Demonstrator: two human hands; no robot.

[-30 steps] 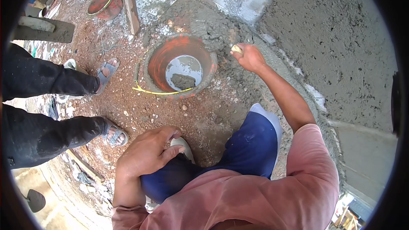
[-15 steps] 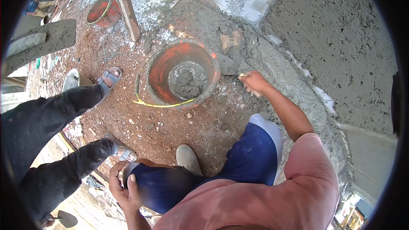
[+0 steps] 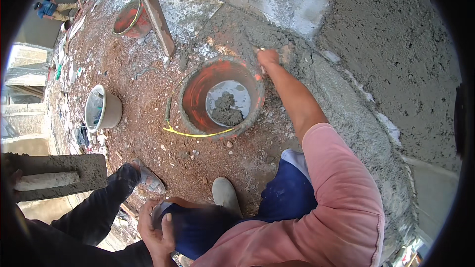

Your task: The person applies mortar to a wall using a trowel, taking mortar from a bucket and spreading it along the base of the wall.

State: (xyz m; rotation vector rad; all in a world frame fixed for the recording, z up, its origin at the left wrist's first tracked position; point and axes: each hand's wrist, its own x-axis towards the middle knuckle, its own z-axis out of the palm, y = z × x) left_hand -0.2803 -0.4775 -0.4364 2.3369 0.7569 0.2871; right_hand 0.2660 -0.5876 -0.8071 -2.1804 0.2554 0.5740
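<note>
My right hand (image 3: 268,58) is closed around a trowel beyond the far right rim of a mortar-caked orange bucket (image 3: 195,99). Only a pale bit of the trowel's handle (image 3: 261,49) shows; the blade cannot be made out. Inside the bucket, a lump of wet grey mortar (image 3: 226,109) sits in cloudy water at the bottom. The bucket's yellow-wrapped handle (image 3: 198,134) hangs down on the near side. On my bent left knee rests my left hand (image 3: 156,227), thumb and fingers apart and holding nothing.
A co-worker's plastering float (image 3: 94,168) juts in at left, above a sandaled foot (image 3: 151,180). A white bucket (image 3: 113,113), another orange bucket (image 3: 141,24) and a slanting post (image 3: 153,12) stand beyond. Rough grey mortar (image 3: 391,69) covers the surface on the right.
My right hand has moved away from me and left, toward the bucket's far rim. The co-worker has stepped back, uncovering the white bucket, and the float has come nearer. My left hand stays on the knee.
</note>
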